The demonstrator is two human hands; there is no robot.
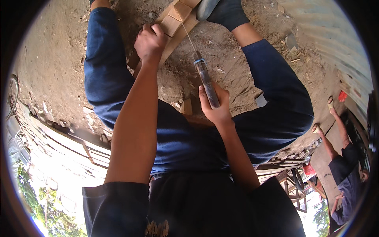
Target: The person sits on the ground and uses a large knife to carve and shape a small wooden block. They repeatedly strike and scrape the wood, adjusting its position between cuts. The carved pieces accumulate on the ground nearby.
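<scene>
A pale wooden board (171, 26) lies at the top middle, beside other wood pieces. My left hand (151, 42) presses down on its near left side, fingers curled over the edge. My right hand (216, 103) is wrapped round the dark, straight handle of a hand saw (204, 75), which has a blue band near its front. The thin blade appears almost edge-on and runs up and left onto the board. How deep it sits in the wood I cannot tell. My right foot (229, 15), in dark footwear, is close against the wood's right side.
Bare dirt ground (51, 51) with chips and scraps surrounds me. Corrugated metal sheeting (335, 35) stands at the upper right. Another person (347, 173) is at the far right. Stacked planks (75, 144) lie at the left, near a bicycle wheel (13, 94).
</scene>
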